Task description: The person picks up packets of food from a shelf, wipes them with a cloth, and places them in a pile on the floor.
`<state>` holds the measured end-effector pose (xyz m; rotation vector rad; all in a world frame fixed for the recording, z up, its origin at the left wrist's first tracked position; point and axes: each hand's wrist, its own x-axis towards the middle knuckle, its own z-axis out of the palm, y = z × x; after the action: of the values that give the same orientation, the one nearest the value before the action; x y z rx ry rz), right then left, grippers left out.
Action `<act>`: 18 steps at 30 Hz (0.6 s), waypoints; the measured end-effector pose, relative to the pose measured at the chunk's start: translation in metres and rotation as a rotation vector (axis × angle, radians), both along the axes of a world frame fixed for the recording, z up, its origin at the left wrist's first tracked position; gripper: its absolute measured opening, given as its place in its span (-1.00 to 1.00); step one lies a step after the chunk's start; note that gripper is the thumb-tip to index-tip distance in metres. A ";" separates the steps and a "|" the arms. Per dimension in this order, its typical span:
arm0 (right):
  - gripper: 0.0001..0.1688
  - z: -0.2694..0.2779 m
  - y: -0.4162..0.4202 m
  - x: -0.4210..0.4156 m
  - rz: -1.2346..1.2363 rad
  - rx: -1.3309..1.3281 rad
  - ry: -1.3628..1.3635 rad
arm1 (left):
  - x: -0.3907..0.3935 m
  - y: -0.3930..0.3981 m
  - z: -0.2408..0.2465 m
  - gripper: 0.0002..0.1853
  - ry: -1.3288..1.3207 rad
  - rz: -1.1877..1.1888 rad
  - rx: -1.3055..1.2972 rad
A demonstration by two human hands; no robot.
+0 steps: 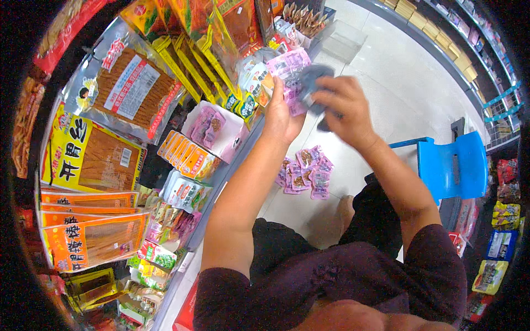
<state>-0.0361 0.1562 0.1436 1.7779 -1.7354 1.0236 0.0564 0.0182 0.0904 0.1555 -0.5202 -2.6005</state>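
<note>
My left hand (pixel 283 116) grips a strip of pink snack packets (pixel 288 64), held up beside the shelf. A dark grey cloth (pixel 314 85) is in my right hand (pixel 350 109), against the right side of those packets; both cloth and fingers are motion-blurred. Below my hands, a loose pile of similar pink packets (pixel 306 171) lies on the tiled floor (pixel 285 207). Left of my left forearm, a white open box (pixel 232 138) on the shelf holds a few more pink packets (pixel 205 126).
The shelf's grey front edge (pixel 244 153) runs along my left, lined with bagged snacks (pixel 132 91) and orange packets (pixel 188 155). A blue plastic chair (pixel 453 165) stands at my right. Beyond my hands sits a clear plastic bin (pixel 341 43); another stocked shelf (pixel 445 45) curves behind.
</note>
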 end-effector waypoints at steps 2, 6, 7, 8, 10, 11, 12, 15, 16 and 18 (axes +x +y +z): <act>-0.60 -0.009 0.002 0.016 0.059 0.060 0.151 | 0.003 -0.017 -0.025 -0.35 0.069 -0.122 -0.026; -0.65 -0.034 0.005 -0.005 0.038 0.086 0.108 | 0.002 0.003 -0.021 -0.41 -0.177 0.061 -0.073; -0.65 -0.040 0.004 -0.016 0.004 0.086 0.074 | 0.005 0.007 -0.021 -0.40 -0.206 0.103 -0.089; -0.63 -0.046 0.000 -0.032 -0.039 0.057 -0.042 | 0.009 0.011 -0.021 -0.47 -0.192 0.144 -0.082; -0.57 -0.045 -0.005 -0.052 -0.143 -0.030 -0.295 | 0.026 0.020 -0.016 -0.49 -0.275 0.218 -0.094; -0.56 -0.048 -0.005 -0.062 -0.167 -0.099 -0.428 | 0.033 0.024 -0.013 -0.50 -0.310 0.250 -0.101; -0.55 -0.053 -0.004 -0.067 -0.088 -0.090 -0.620 | 0.041 0.028 -0.010 -0.52 -0.298 0.251 -0.094; -0.57 -0.059 -0.004 -0.059 0.146 0.007 -1.091 | 0.045 0.034 -0.010 -0.54 -0.264 0.276 0.002; -0.57 -0.058 -0.006 -0.048 0.258 0.021 -1.037 | 0.041 0.032 -0.022 -0.50 -0.258 0.279 0.029; -0.57 -0.055 -0.008 -0.016 0.428 0.050 -0.970 | 0.039 0.041 -0.039 -0.51 -0.353 0.354 0.007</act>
<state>-0.0517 0.1485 0.0886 1.8561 -1.8786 2.3260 0.0958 0.0592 0.0511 0.6565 -0.5476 -2.2352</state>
